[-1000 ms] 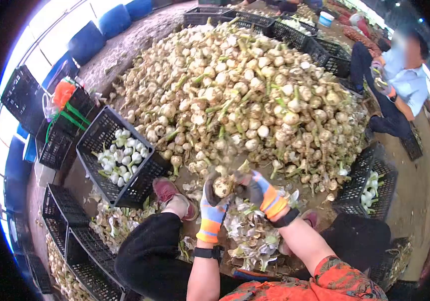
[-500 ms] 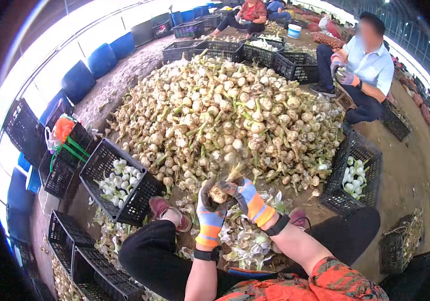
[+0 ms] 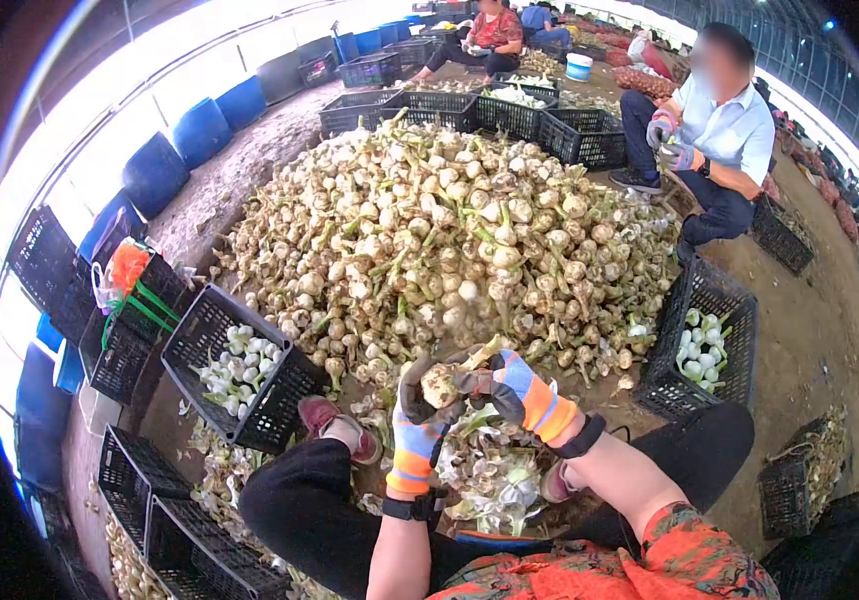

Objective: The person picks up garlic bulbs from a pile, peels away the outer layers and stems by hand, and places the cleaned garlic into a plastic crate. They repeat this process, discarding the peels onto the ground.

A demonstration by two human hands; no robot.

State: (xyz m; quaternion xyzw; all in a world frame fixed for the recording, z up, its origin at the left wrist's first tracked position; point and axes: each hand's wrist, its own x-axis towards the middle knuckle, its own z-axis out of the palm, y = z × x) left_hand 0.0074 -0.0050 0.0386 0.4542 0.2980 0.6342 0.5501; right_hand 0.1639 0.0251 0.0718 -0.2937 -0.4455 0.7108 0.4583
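A dirt-stained garlic bulb (image 3: 439, 386) with its stalk on is held low in front of the heap. My left hand (image 3: 415, 425), in a dark-palmed striped glove, is wrapped round the bulb's left side. My right hand (image 3: 521, 393), gloved alike, closes at the bulb's right side near the stalk, its fingertips touching it. What lies under the right fingers is partly hidden. Beyond both hands rises a big heap of unpeeled garlic (image 3: 409, 240). Stripped skins (image 3: 494, 480) lie below the hands, between the legs.
A black crate (image 3: 284, 390) with cleaned white garlic stands at the left, and another crate (image 3: 664, 395) with white bulbs at the right. A co-worker (image 3: 719, 120) sits by the heap at upper right. Blue barrels (image 3: 154, 170) line the left side.
My right hand has shifted slightly to the right, and the bulb shows more of its surface. The view has moved a little. The co-worker's hands are slightly lower relative to the chest.
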